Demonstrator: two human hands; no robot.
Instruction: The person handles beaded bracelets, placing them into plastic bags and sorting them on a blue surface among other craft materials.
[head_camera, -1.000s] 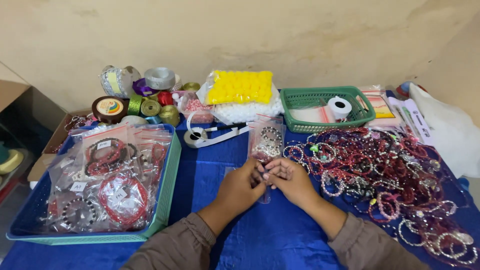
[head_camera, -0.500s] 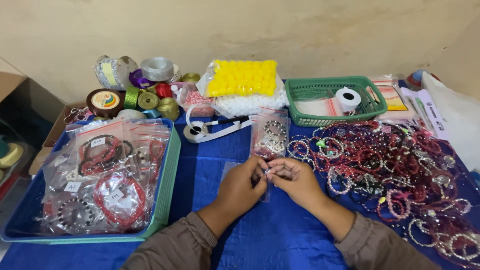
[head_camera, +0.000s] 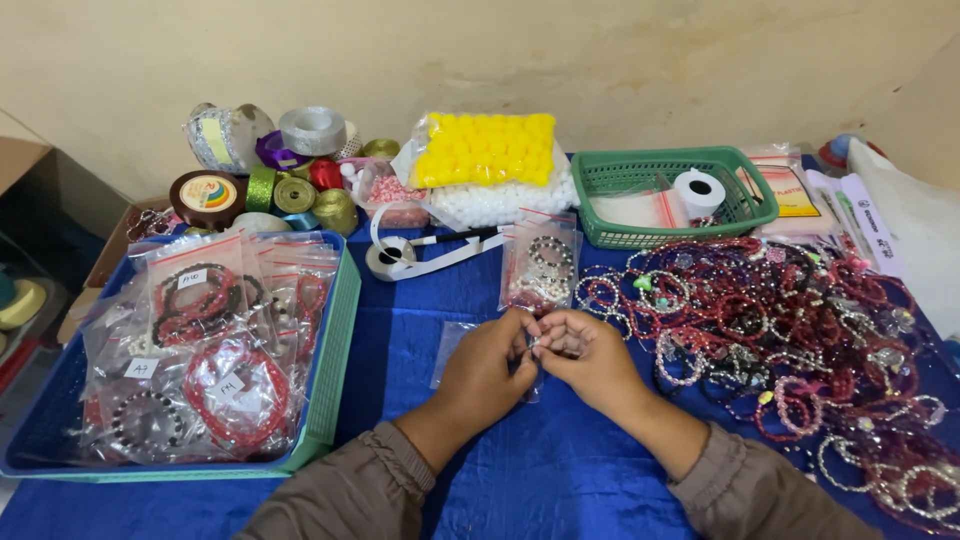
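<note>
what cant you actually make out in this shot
- Head view: the small piece pinched between the left hand and right hand is covered by the fingers, too small to identify.
- Bead pile: cut off by the right edge.
- Clear bag under the hands: contents hidden.

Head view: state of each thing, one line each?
left hand: pinching small clear bag
right hand: pinching the same bag
small clear bag: flat on cloth, under hands
tray: full of bagged bracelets
green basket: holds white tape roll
loose bracelets: heaped, unbagged
</note>
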